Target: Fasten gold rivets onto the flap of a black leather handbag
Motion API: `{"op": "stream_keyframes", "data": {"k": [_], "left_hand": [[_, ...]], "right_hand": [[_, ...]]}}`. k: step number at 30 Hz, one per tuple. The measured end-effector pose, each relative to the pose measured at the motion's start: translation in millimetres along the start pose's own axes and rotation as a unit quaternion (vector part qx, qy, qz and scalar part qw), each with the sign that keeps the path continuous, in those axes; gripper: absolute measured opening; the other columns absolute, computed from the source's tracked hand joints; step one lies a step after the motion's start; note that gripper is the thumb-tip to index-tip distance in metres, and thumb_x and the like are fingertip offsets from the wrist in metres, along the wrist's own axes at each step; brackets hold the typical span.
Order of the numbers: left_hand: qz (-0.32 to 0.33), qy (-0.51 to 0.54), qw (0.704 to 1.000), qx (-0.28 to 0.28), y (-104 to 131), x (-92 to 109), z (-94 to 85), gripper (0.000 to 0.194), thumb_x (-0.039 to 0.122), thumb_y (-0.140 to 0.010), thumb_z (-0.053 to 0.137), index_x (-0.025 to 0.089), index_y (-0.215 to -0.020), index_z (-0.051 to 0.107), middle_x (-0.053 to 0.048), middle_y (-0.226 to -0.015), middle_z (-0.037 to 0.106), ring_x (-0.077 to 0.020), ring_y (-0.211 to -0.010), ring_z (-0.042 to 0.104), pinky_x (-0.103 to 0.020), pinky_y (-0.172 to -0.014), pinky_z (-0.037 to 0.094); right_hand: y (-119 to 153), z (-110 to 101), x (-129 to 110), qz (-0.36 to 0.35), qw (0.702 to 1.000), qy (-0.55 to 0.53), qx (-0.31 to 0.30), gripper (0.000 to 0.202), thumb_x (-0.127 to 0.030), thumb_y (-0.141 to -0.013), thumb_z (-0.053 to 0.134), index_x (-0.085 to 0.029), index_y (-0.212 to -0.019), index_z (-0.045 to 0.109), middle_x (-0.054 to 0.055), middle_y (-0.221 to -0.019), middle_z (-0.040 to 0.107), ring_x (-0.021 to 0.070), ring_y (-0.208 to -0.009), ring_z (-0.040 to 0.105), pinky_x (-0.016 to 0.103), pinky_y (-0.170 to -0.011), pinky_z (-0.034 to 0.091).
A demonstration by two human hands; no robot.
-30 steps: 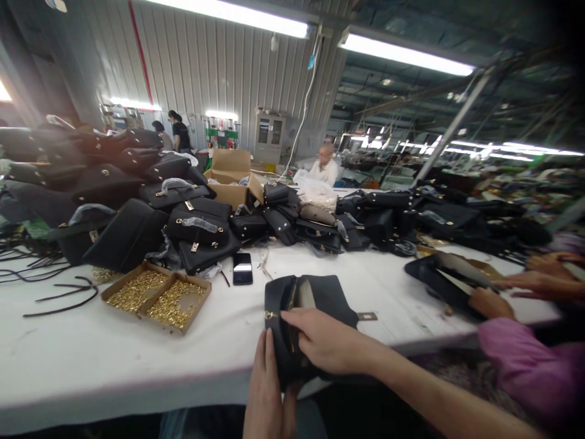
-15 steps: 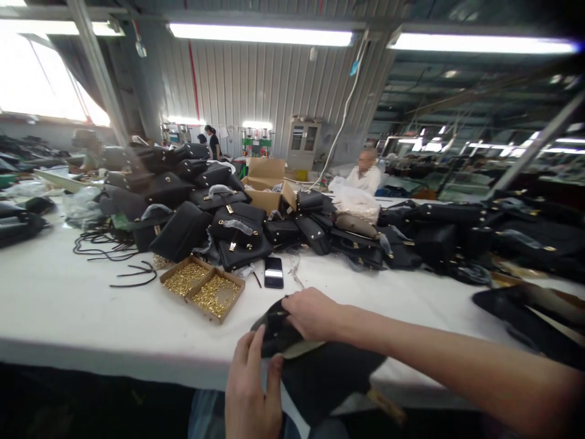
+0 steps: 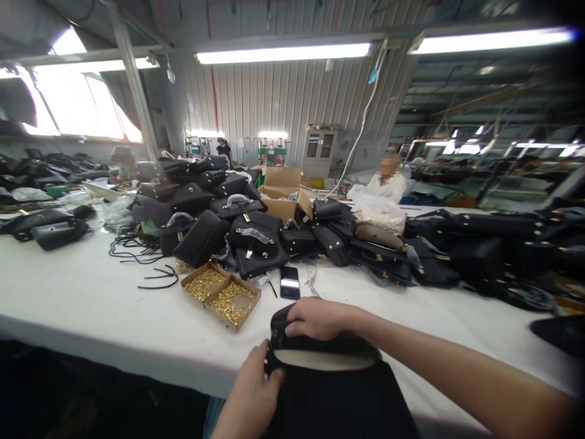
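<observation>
A black handbag [image 3: 338,396] lies at the table's front edge, its mouth spread so that a pale inner strip shows. My left hand [image 3: 256,387] grips the bag's left side, thumb on the near panel and fingers around the outer edge. At the far rim, my right hand [image 3: 320,318] is closed on the black material, its fingertips partly inside the opening. Whether the right fingers also pinch something small cannot be seen. Beyond the bag lie a dark phone [image 3: 289,283] and a cardboard tray [image 3: 221,295] with two compartments of small gold metal parts.
Black handbags [image 3: 201,238] with wrapped handles are heaped along the table [image 3: 91,305]. An open cardboard box [image 3: 283,189] stands behind them. Dark cords [image 3: 158,277] lie to the left. A co-worker [image 3: 386,180] in white is across the table; other people are farther back.
The handbag has turned and come more upright, its near panel now facing me and its mouth wider. Both hands keep their grip. The view has swung slightly left.
</observation>
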State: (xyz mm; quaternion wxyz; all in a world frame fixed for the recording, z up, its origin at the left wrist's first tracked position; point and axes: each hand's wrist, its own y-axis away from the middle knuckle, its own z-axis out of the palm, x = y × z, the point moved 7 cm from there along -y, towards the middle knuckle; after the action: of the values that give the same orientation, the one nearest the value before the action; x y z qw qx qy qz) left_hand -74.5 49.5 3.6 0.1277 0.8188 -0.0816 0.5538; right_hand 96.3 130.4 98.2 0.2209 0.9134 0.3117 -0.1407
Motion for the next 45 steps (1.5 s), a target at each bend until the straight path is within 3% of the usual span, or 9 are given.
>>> {"op": "stream_keyframes", "data": {"k": [5,10,14,18,22,25,35,41,45], "left_hand": [[0.031,-0.007,0.999,0.022,5,25,-6.3,0.050,0.041,-0.099,0.054,0.022,-0.145,0.064,-0.013,-0.139,0.070,-0.0314,-0.123,0.065,-0.041,-0.110,0.053],[0.034,-0.103,0.994,0.018,1,31,34.1,0.057,0.046,-0.101,0.055,0.021,-0.152,0.057,-0.018,-0.134,0.065,-0.0362,-0.119,0.067,-0.044,-0.106,0.053],[0.053,-0.091,0.994,0.035,-11,29,52.8,0.053,0.044,-0.109,0.040,0.023,-0.156,0.050,-0.018,-0.140,0.058,-0.0322,-0.122,0.066,-0.042,-0.107,0.052],[0.114,-0.093,0.988,0.048,-28,32,51.6,0.045,0.043,-0.109,0.045,0.021,-0.145,0.060,-0.018,-0.160,0.049,-0.0327,-0.146,0.052,-0.043,-0.123,0.042],[0.114,-0.073,0.991,-0.017,-39,34,61.5,0.042,0.043,-0.109,0.044,0.023,-0.144,0.057,-0.013,-0.142,0.068,-0.0281,-0.127,0.066,-0.037,-0.109,0.051],[0.106,-0.088,0.990,-0.009,-41,37,67.7,0.044,0.045,-0.111,0.040,0.024,-0.148,0.055,-0.012,-0.141,0.070,-0.0280,-0.124,0.068,-0.036,-0.105,0.051],[0.080,-0.106,0.991,-0.011,-58,36,79.2,0.051,0.055,-0.112,0.034,0.024,-0.143,0.060,-0.012,-0.140,0.071,-0.0299,-0.125,0.068,-0.037,-0.107,0.049],[0.080,-0.098,0.992,-0.008,-58,38,79.4,0.050,0.053,-0.112,0.035,0.023,-0.143,0.061,-0.012,-0.141,0.071,-0.0291,-0.128,0.067,-0.036,-0.109,0.049],[0.086,-0.082,0.993,-0.003,-55,36,77.9,0.049,0.052,-0.112,0.036,0.024,-0.144,0.061,-0.011,-0.142,0.071,-0.0280,-0.127,0.068,-0.035,-0.109,0.050]], "right_hand": [[17,8,19,-0.008,0.991,-0.132,-0.031,0.035,-0.048,-0.102,0.060,-0.018,-0.093,0.077,-0.001,-0.079,0.068,0.0158,-0.070,0.056,0.026,-0.063,0.041],[22,41,57,-0.007,0.981,-0.191,-0.011,0.044,-0.054,-0.106,0.055,-0.017,-0.088,0.070,-0.002,-0.079,0.059,0.0143,-0.071,0.049,0.026,-0.066,0.041],[32,45,77,-0.001,0.976,-0.210,0.052,0.053,-0.060,-0.110,0.048,-0.017,-0.087,0.068,-0.002,-0.079,0.058,0.0148,-0.072,0.048,0.027,-0.068,0.042],[52,31,77,0.004,0.981,-0.166,0.100,0.042,-0.051,-0.110,0.051,-0.019,-0.094,0.073,0.001,-0.084,0.068,0.0168,-0.074,0.056,0.029,-0.073,0.044],[72,21,76,0.039,0.975,-0.123,0.181,0.032,-0.041,-0.108,0.054,-0.021,-0.096,0.076,0.005,-0.092,0.076,0.0208,-0.083,0.065,0.032,-0.082,0.047],[83,24,81,0.042,0.961,-0.165,0.218,0.034,-0.039,-0.109,0.052,-0.021,-0.092,0.075,0.004,-0.093,0.077,0.0214,-0.087,0.067,0.033,-0.086,0.049],[95,32,96,0.011,0.950,-0.230,0.212,0.042,-0.046,-0.110,0.050,-0.020,-0.082,0.068,0.000,-0.083,0.067,0.0185,-0.080,0.059,0.031,-0.076,0.045],[94,34,97,0.039,0.943,-0.229,0.237,0.042,-0.045,-0.110,0.051,-0.021,-0.080,0.068,0.000,-0.085,0.072,0.0205,-0.082,0.062,0.032,-0.080,0.047],[88,35,85,0.007,0.953,-0.202,0.226,0.043,-0.044,-0.112,0.048,-0.021,-0.084,0.072,0.002,-0.091,0.076,0.0214,-0.085,0.065,0.033,-0.083,0.049]]}}
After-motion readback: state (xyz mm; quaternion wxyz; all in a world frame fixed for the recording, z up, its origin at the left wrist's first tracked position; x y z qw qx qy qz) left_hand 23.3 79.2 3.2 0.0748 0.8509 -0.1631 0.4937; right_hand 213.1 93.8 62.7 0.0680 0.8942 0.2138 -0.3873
